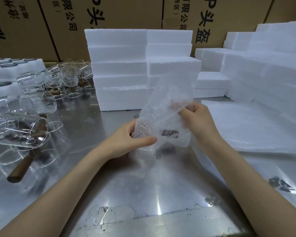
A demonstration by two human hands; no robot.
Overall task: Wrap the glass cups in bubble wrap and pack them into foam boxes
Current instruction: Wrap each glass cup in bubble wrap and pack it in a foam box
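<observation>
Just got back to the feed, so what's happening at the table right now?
A person is wrapping at a metal table. Both hands hold a bubble wrap sheet just above it: the left hand grips the lower edge, the right hand the side. Unwrapped glass cups lie to the left. Closed foam boxes are stacked behind.

Two bare forearms rise from the bottom corners of the frame and converge toward its centre. The left hand [132, 135] sits just left of centre, palm turned inward, its thumb stretched flat to the right and its fingers curled out of sight behind what it grips. The right hand [199, 120] is slightly higher and right of centre, back facing the camera, fingers bent in a pinch at its upper left.
</observation>
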